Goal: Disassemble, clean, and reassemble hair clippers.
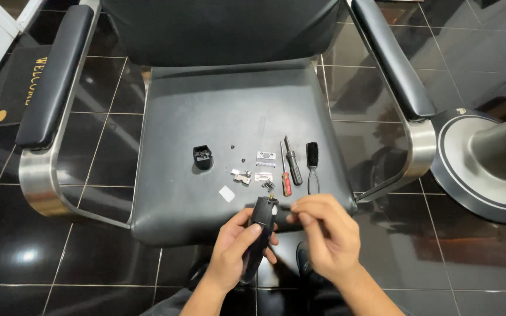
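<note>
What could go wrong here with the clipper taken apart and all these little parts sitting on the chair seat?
The tiny screws lie loose on the smooth, sloping seat; they could roll off onto the dark tiled floor and be hard to spot. The left hand holds the clipper body past the seat's front edge, so anything the right hand loosens there may drop straight down. The blade plates could scratch the upholstery.

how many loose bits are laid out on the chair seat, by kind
Black cap: 1
Metal blade plates: 2
Small metal bracket: 1
Tiny screws: about 4, too small to be sure
Screwdrivers: 2
Cleaning brush: 1
White scrap: 1
Total: about 12
</note>
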